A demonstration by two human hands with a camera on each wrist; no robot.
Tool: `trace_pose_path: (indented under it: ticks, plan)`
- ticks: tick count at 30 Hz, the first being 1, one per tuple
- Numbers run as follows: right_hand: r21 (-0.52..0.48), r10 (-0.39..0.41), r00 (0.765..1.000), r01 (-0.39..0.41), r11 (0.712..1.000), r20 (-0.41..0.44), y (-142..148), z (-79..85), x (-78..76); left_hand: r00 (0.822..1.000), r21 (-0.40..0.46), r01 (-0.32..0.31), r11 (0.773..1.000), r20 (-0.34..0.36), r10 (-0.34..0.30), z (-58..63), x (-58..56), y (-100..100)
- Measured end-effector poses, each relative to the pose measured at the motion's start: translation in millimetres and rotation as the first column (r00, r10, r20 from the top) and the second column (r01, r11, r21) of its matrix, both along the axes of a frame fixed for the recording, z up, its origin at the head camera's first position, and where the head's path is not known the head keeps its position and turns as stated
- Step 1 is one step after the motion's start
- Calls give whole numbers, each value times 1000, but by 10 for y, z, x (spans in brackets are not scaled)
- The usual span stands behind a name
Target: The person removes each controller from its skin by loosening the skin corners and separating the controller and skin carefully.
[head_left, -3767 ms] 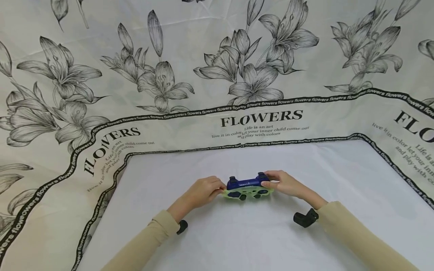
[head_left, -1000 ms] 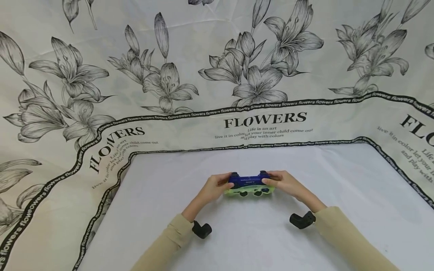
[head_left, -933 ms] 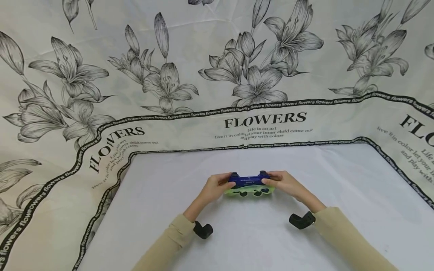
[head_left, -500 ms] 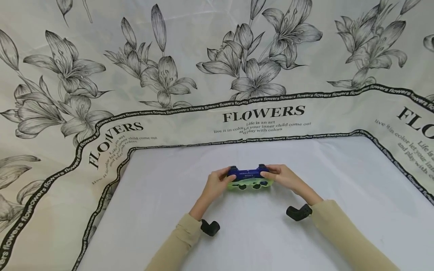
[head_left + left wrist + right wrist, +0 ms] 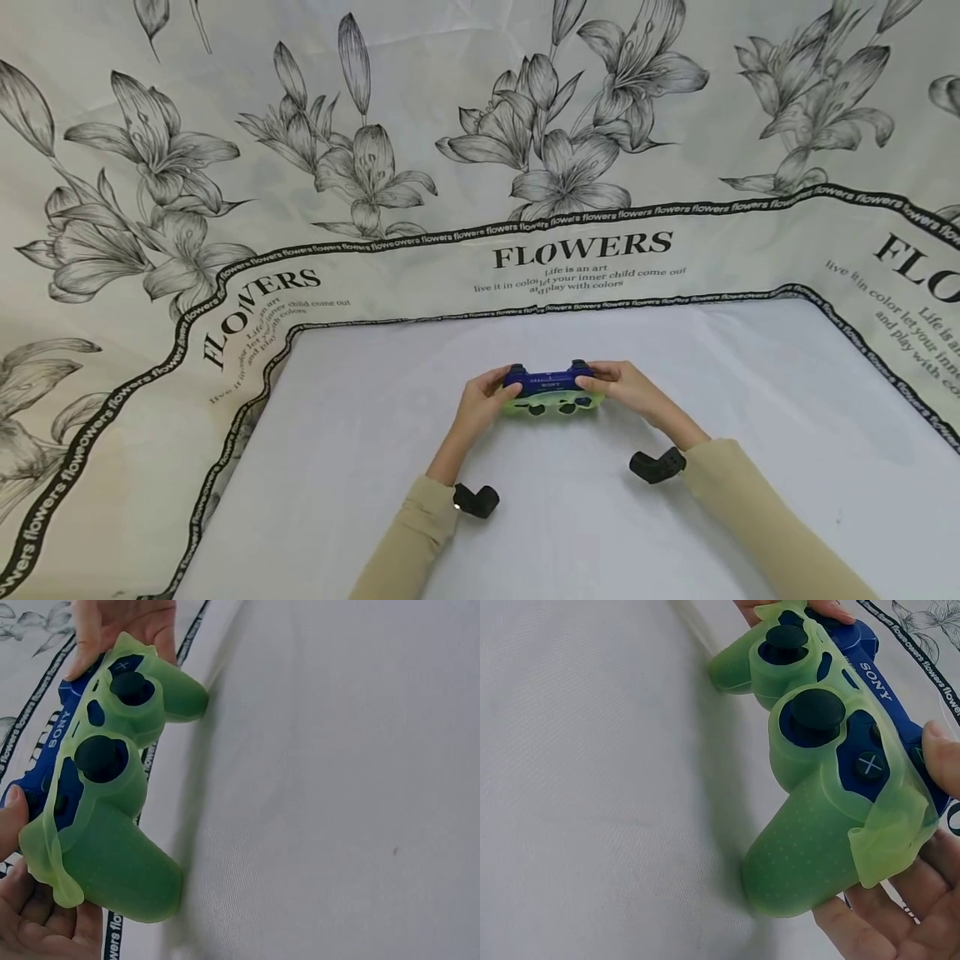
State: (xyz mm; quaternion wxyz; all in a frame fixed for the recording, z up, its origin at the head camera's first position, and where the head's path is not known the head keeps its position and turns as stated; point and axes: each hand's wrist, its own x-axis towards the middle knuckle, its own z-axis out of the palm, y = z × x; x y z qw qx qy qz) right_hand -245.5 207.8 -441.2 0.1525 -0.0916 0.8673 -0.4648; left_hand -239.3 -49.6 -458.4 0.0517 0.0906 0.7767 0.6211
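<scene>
A blue game controller [image 5: 542, 381] marked SONY is held by both hands above the white table. A translucent green silicone cover [image 5: 120, 859] wraps its grips and front, with openings around the black thumbsticks [image 5: 817, 710]. At the shoulder-button side the blue body is bare, and the cover's edge looks folded and loose at both ends. My left hand [image 5: 476, 406] grips the left end, thumb on the blue body and fingers beneath. My right hand [image 5: 628, 388] grips the right end likewise, its thumb [image 5: 939, 754] near the face buttons.
White cloth [image 5: 555, 517] covers the table. Behind it and at the sides hangs a curtain [image 5: 405, 292] printed with lilies and the word FLOWERS. Black wrist cameras [image 5: 477, 500] stick out from both wrists over the table.
My left hand, which pinched the cover's left edge, now grips the controller's left end with its thumb on top. The controller has tilted, showing the SONY mark. My left forearm has swung rightward.
</scene>
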Motion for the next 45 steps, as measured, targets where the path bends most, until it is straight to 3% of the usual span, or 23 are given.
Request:
trace_pose_path:
  ticks: [2,5,14,20,25,32,36,42,45]
  plan:
    - [-6,3,1000,-3,1000,1,-13,-20,4,1000,14,-19,1000,-4,19,-103,-21,3]
    - [-15,7,1000,-7,1000,-1,-28,-35,12,999,23,-43,999,-14,43,-141,7,8]
    - [-9,-56,998,56,998,-19,-40,-19,104,999,63,-40,997,-19,41,-174,-35,53]
    - [10,-109,981,112,994,-159,-34,-76,143,997,56,-57,997,-40,60,-167,-41,95]
    - [66,-158,942,185,981,-297,-23,-90,208,996,8,-72,997,-45,72,-158,-21,129]
    - [53,-154,898,193,980,-412,-47,-46,301,991,12,-107,994,-81,108,-185,-27,73]
    - [59,-142,844,201,978,-517,-75,-20,352,990,32,-104,994,-90,107,-208,-29,51]
    - [113,-62,729,188,976,-681,-159,25,405,989,64,-100,993,-101,106,-187,-2,68]
    - [134,-32,713,175,975,-701,-206,62,416,990,56,-90,994,-108,95,-46,70,84]
